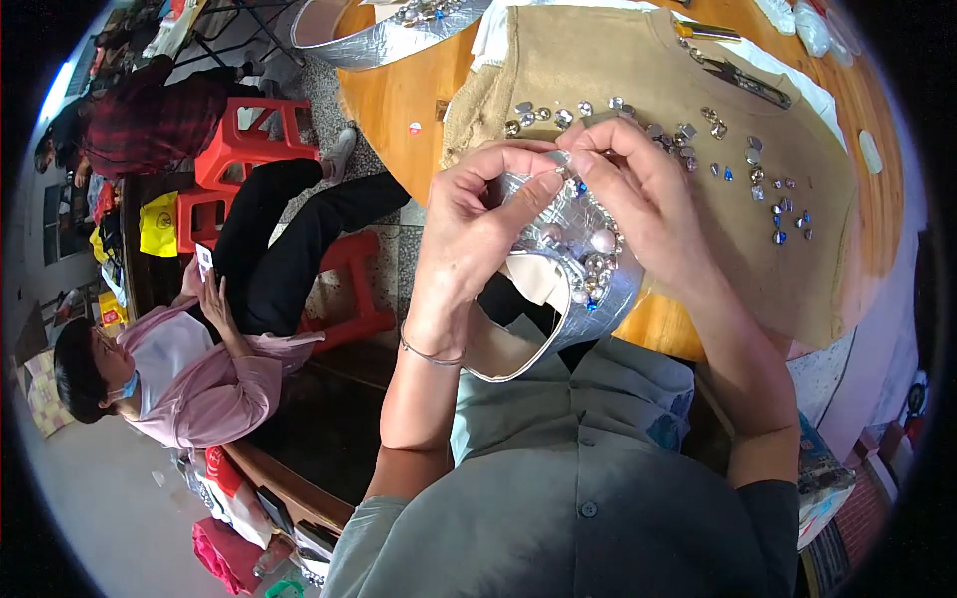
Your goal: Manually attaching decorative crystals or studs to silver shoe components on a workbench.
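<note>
In front of my chest I hold a looped silver band (610, 317) with a pale lining. Pearls (603, 240), clear stones and small blue stones are fixed along its face. My left hand (477, 214) is closed on the band's upper end, thumb and forefinger pinched together. The fingertips of my right hand (648, 189) meet the left ones there in a pinch. A tiny shiny piece shows between them, too small to name. Under and beyond my hands, a tan garment-like cloth (797, 264) carries several loose stones (756, 174) in small groups.
A wooden table (384, 120) bears a second silver band (389, 48), a yellow-handled tool (710, 32) and dark thread snips (748, 83). At left, a seated person (224, 369) holds a phone (204, 261) near red plastic stools (349, 289). Another person (150, 120) sits farther back.
</note>
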The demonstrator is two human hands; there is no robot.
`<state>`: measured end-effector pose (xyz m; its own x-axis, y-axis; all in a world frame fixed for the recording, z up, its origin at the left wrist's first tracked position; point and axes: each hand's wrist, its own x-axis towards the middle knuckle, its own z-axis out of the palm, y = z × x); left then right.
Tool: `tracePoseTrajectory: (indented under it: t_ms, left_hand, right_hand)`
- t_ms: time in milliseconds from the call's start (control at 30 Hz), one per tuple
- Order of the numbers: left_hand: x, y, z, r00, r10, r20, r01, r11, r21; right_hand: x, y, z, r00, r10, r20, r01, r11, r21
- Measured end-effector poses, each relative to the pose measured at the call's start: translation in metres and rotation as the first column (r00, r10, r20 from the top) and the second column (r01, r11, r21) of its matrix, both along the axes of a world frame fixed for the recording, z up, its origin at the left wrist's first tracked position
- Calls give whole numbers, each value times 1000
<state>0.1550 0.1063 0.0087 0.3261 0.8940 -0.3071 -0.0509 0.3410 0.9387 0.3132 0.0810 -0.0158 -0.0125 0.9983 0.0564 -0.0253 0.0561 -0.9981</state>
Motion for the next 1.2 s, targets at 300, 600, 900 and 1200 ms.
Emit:
tracePoseTrajectory:
  t_ms: [300,600,900,1200]
  left_hand:
    - [0,4,-10,988,-72,136,79,996,-47]
    - [16,-13,-11,992,120,-39,-98,930,354]
    - [22,-18,-13,779,464,-422,136,532,836]
    - [16,-17,-12,920,268,-285,-33,779,626]
  right_hand:
    - [5,5,-1,972,37,-233,-88,973,-211]
    - [9,-1,3,921,-62,-383,-65,949,-309]
    - [10,-5,8,904,-67,-423,-72,950,-303]
    - [9,-2,2,990,-45,-135,36,997,-71]
